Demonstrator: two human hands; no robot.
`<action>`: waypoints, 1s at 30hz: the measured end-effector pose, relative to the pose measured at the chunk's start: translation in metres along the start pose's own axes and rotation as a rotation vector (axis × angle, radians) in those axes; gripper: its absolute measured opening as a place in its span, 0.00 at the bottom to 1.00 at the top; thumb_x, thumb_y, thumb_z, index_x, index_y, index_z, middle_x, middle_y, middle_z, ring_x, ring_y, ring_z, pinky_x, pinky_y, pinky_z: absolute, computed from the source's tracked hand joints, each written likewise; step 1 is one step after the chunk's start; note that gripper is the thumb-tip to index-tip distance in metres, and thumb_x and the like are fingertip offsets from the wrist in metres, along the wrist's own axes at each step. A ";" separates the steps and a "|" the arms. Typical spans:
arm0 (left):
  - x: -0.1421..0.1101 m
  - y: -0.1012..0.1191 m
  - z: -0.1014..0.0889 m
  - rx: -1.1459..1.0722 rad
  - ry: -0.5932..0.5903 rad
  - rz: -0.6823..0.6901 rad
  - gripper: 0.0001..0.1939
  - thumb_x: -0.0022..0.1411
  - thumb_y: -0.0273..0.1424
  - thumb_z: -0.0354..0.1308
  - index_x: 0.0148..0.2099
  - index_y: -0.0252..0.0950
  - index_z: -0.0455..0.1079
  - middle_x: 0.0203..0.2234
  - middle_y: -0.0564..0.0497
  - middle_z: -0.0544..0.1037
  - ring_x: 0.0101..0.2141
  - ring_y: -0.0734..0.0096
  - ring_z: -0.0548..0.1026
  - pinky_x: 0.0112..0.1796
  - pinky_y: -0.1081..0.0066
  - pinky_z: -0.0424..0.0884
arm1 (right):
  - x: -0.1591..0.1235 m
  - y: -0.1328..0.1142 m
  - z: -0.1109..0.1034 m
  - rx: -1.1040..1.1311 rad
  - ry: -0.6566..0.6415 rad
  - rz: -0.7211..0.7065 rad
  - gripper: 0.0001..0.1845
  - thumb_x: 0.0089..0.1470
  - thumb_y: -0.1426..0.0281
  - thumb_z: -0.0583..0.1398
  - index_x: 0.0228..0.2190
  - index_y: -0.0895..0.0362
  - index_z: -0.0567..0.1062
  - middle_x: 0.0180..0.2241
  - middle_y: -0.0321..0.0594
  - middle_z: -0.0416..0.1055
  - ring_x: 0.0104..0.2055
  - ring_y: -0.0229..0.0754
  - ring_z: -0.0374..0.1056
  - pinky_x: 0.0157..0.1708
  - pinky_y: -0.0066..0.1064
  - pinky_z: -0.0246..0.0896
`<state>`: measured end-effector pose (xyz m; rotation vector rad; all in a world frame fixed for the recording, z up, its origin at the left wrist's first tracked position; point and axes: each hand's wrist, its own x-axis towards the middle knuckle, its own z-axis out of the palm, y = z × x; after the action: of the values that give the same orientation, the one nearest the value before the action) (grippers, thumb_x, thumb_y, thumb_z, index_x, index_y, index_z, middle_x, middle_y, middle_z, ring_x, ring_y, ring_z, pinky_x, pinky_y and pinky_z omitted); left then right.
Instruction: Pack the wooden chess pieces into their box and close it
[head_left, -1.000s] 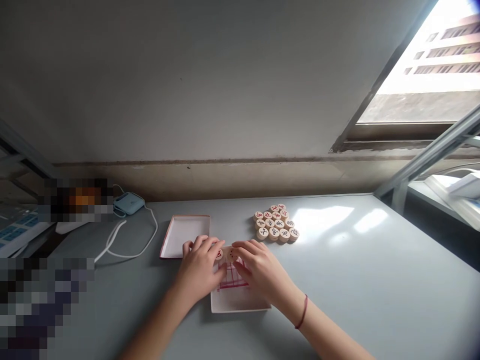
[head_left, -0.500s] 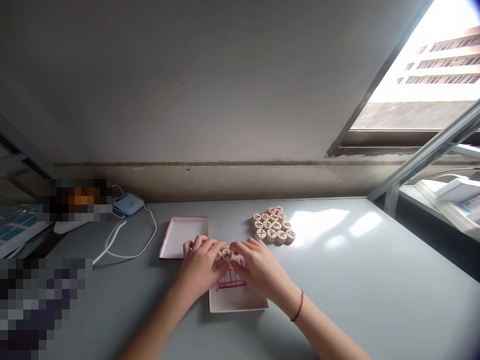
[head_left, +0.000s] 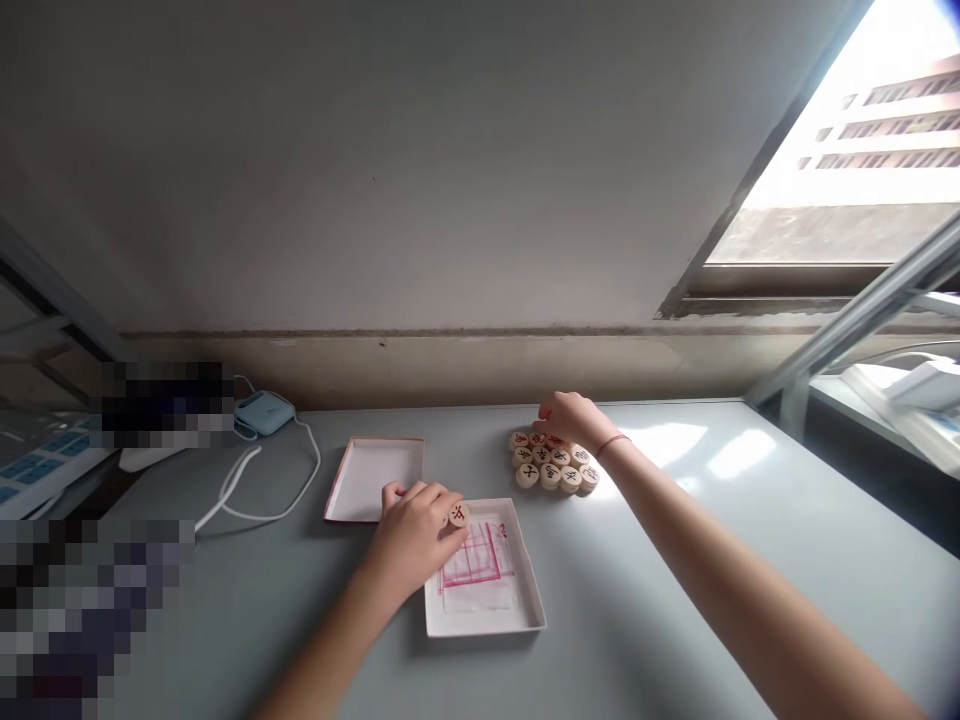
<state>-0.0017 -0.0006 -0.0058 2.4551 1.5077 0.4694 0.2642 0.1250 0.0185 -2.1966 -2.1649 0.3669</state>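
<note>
A white box tray (head_left: pixel 525 610) with a folded red-lined sheet (head_left: pixel 478 567) inside lies on the grey table. My left hand (head_left: pixel 415 530) rests curled at the tray's far left corner, its fingertips against a round wooden chess piece (head_left: pixel 458 515) there. My right hand (head_left: pixel 571 418) is stretched out to the far side of a cluster of several wooden chess pieces (head_left: pixel 553 465), fingers bent down onto the back pieces. A red cord circles that wrist.
An empty box lid (head_left: pixel 373 478) with a red rim lies left of the tray. A white cable (head_left: pixel 247 485) runs to a small blue device (head_left: pixel 262 412) at the back left. A window and a metal rail are on the right.
My right hand left the tray and reached back right to the cluster of pieces. My left hand stayed at the tray's corner with the piece.
</note>
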 end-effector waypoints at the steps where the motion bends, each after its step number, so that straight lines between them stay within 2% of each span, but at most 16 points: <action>1: -0.001 0.000 0.000 0.000 0.000 -0.001 0.10 0.57 0.31 0.57 0.43 0.42 0.72 0.36 0.54 0.78 0.39 0.66 0.73 0.44 0.60 0.55 | 0.003 -0.001 0.001 -0.004 -0.011 -0.005 0.11 0.45 0.69 0.63 0.33 0.59 0.79 0.33 0.49 0.77 0.33 0.46 0.72 0.27 0.28 0.59; 6: -0.003 0.003 -0.002 0.010 -0.015 -0.013 0.11 0.56 0.34 0.58 0.43 0.42 0.73 0.36 0.53 0.78 0.39 0.64 0.73 0.45 0.58 0.57 | 0.011 -0.003 -0.004 0.016 -0.028 -0.004 0.14 0.40 0.73 0.65 0.34 0.61 0.79 0.28 0.48 0.77 0.30 0.46 0.73 0.27 0.29 0.63; 9: -0.004 0.005 -0.005 0.003 0.010 0.002 0.23 0.52 0.43 0.62 0.49 0.40 0.71 0.41 0.48 0.77 0.43 0.57 0.72 0.46 0.54 0.60 | 0.004 -0.007 -0.015 0.100 0.026 0.010 0.17 0.45 0.71 0.63 0.40 0.62 0.77 0.31 0.48 0.77 0.25 0.41 0.73 0.26 0.28 0.65; 11: -0.004 0.006 -0.007 -0.006 0.076 0.019 0.30 0.52 0.46 0.62 0.54 0.38 0.68 0.46 0.45 0.75 0.47 0.54 0.70 0.48 0.53 0.61 | -0.012 -0.014 -0.022 0.321 0.087 -0.013 0.20 0.49 0.67 0.62 0.44 0.61 0.74 0.36 0.48 0.77 0.23 0.37 0.72 0.23 0.26 0.66; 13: -0.002 0.009 -0.009 -0.046 0.152 0.027 0.30 0.56 0.46 0.59 0.58 0.38 0.64 0.49 0.43 0.73 0.49 0.54 0.69 0.50 0.53 0.63 | -0.037 -0.026 -0.025 0.613 0.109 -0.098 0.22 0.49 0.63 0.63 0.45 0.59 0.73 0.39 0.46 0.76 0.24 0.38 0.73 0.20 0.25 0.67; 17: 0.003 0.020 -0.014 -0.262 0.210 0.028 0.26 0.64 0.42 0.52 0.62 0.44 0.57 0.51 0.46 0.70 0.48 0.62 0.72 0.46 0.63 0.71 | -0.091 -0.056 -0.018 0.911 -0.077 -0.342 0.20 0.48 0.58 0.63 0.41 0.56 0.74 0.38 0.43 0.76 0.31 0.40 0.74 0.25 0.28 0.71; 20: 0.009 0.028 -0.019 -0.385 0.195 0.074 0.22 0.65 0.38 0.52 0.61 0.45 0.59 0.47 0.49 0.72 0.43 0.67 0.75 0.41 0.69 0.74 | -0.115 -0.067 -0.006 1.073 -0.171 -0.419 0.17 0.50 0.59 0.62 0.39 0.57 0.73 0.37 0.42 0.76 0.35 0.40 0.74 0.32 0.31 0.73; 23: 0.012 0.032 -0.022 -0.404 0.182 0.089 0.14 0.65 0.36 0.53 0.52 0.43 0.67 0.43 0.50 0.74 0.39 0.69 0.76 0.37 0.71 0.74 | -0.122 -0.066 0.009 1.175 -0.159 -0.380 0.18 0.49 0.58 0.63 0.37 0.58 0.72 0.37 0.43 0.75 0.35 0.40 0.73 0.32 0.32 0.73; 26: 0.010 0.030 -0.018 -0.381 0.165 0.081 0.07 0.62 0.33 0.55 0.44 0.41 0.69 0.38 0.51 0.74 0.35 0.71 0.76 0.35 0.72 0.73 | -0.123 -0.059 0.022 1.260 -0.154 -0.304 0.22 0.50 0.56 0.63 0.42 0.57 0.69 0.39 0.44 0.75 0.36 0.41 0.74 0.33 0.34 0.74; 28: 0.005 0.028 -0.011 -0.334 0.163 0.079 0.08 0.60 0.30 0.56 0.43 0.41 0.68 0.36 0.52 0.73 0.35 0.70 0.75 0.37 0.71 0.72 | -0.124 -0.054 0.029 1.315 -0.119 -0.230 0.24 0.50 0.54 0.62 0.44 0.56 0.67 0.40 0.44 0.74 0.36 0.41 0.74 0.33 0.34 0.75; 30: 0.001 0.026 -0.005 -0.240 0.157 0.112 0.09 0.58 0.29 0.56 0.43 0.41 0.68 0.35 0.52 0.73 0.36 0.69 0.74 0.42 0.65 0.70 | -0.125 -0.050 0.034 1.335 -0.086 -0.163 0.24 0.50 0.52 0.61 0.42 0.56 0.69 0.40 0.44 0.73 0.36 0.42 0.74 0.31 0.34 0.75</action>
<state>0.0177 -0.0112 0.0080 2.3673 1.2865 0.8306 0.2088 -0.0021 0.0128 -1.2073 -1.3104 1.3702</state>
